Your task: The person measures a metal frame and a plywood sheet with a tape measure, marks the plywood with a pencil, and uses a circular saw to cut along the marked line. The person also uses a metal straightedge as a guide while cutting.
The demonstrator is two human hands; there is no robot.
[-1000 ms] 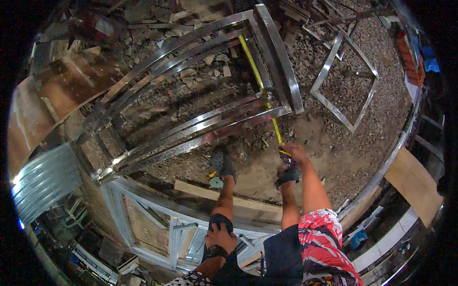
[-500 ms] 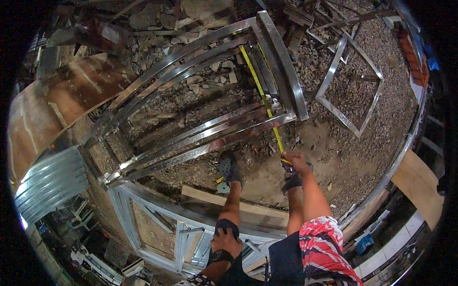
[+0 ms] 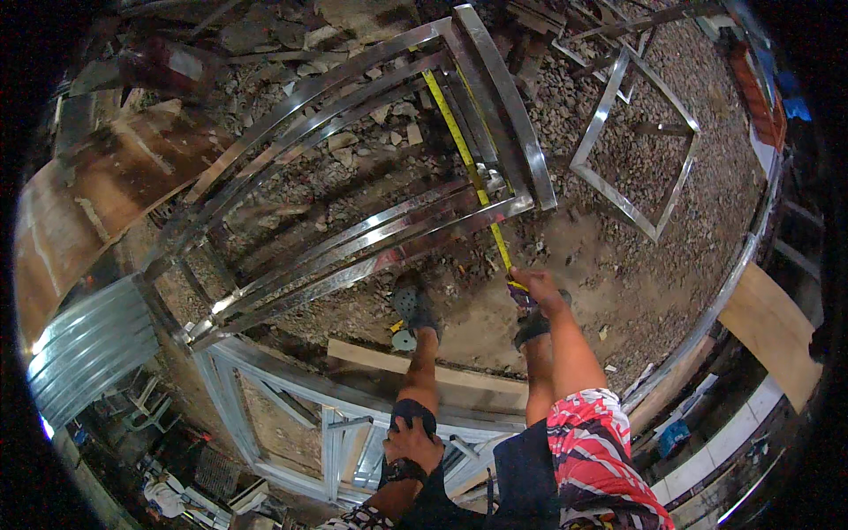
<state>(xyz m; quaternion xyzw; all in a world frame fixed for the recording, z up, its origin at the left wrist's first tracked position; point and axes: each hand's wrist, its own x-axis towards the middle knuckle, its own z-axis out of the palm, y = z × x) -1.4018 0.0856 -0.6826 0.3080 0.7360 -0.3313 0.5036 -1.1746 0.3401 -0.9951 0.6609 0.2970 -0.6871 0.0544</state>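
Note:
My right hand point(image 3: 541, 290) is closed around a tape measure point(image 3: 519, 297) with a dark case, low above the ground near my right foot. Its yellow blade point(image 3: 452, 115) runs out across one end of a shiny metal tube frame point(image 3: 515, 106). The blade crosses the frame's near rails and reaches toward the far rails; I cannot make out its hooked tip. My left hand point(image 3: 413, 446), with a dark band at the wrist, lies on my left knee. Its fingers are spread and hold nothing.
A smaller diamond-like metal frame point(image 3: 601, 121) lies on gravel at the right. Corrugated sheet point(image 3: 93, 344) and a brown board point(image 3: 97, 221) are at the left. A wood plank point(image 3: 424, 375) and grey metal framing point(image 3: 225, 389) lie near my legs. A round disc point(image 3: 404, 341) sits by my left foot.
The whole scene has shifted slightly up and left in view. A little more of the tape measure's case shows beneath my right hand. My left hand stays on the knee.

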